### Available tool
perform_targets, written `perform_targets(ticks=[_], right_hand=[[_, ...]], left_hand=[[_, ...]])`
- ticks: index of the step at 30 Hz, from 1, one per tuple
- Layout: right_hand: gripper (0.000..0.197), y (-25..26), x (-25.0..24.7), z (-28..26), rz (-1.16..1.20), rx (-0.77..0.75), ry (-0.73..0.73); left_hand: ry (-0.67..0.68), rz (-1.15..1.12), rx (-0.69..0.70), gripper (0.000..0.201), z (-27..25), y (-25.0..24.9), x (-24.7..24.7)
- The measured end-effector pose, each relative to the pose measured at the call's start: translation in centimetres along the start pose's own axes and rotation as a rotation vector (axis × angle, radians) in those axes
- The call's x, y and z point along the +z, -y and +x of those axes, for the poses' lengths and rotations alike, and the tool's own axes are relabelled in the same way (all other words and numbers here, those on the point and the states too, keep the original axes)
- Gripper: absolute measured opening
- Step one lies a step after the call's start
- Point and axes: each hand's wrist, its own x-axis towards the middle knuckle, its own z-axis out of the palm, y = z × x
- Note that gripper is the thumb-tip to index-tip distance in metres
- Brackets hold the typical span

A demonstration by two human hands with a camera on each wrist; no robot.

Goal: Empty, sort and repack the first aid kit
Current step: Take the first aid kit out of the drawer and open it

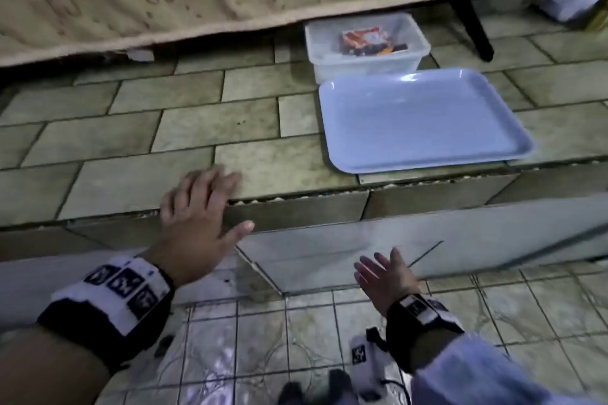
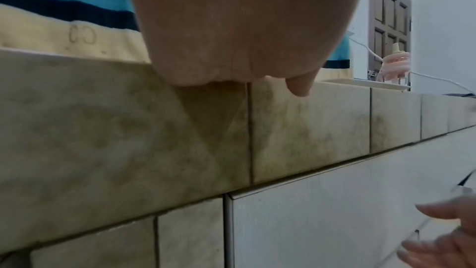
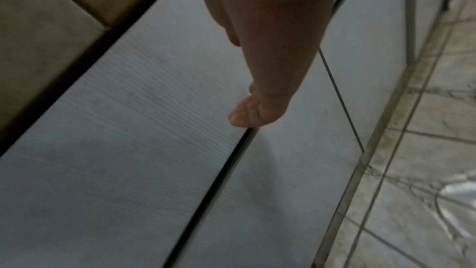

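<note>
Translucent plastic box (image 1: 367, 46) holding the first-aid items sits half under the bed, touching the empty pale-blue tray (image 1: 424, 122). Left hand (image 1: 200, 217) and right hand (image 1: 383, 276): grip open, empty. Risk: box snagging the bed's fabric edge, spilling packets.

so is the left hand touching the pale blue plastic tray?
Apart. The head view shows the left hand on the tiled step edge, with bare floor tiles between its fingers and the pale blue plastic tray.
</note>
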Motion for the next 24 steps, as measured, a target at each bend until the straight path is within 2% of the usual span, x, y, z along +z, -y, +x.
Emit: perform_targets(ticks=[4, 7, 10, 14, 20, 24], right_hand=[[0.078, -0.7, 1.6, 2.8, 0.146, 0.103, 0.009], [0.090, -1.1, 2.6, 4.3, 0.245, 0.114, -0.062], [0.093, -0.7, 2.9, 5.4, 0.382, 0.115, -0.086], [0.084, -1.1, 2.9, 5.1, 0.496, 0.090, -0.101], [0.069, -2.5, 0.9, 2.3, 0.448, 0.139, -0.297], [0.050, -4.4, -1.8, 0.8, 0.413, 0.113, -0.313]], left_hand=[[-0.027, 0.069, 0.049, 0.088, 0.4, 1.1, 0.5], [-0.029, 0.071, 0.062, 0.091, 0.3, 1.3, 0.7], [0.005, 0.050, 0.048, 0.092, 0.4, 1.2, 0.4], [0.037, 0.026, 0.049, 0.087, 0.4, 1.1, 0.1], [0.025, 0.010, 0.056, 0.085, 0.3, 0.8, 0.0], [0.038, -0.008, 0.055, 0.086, 0.2, 0.7, -0.2]])
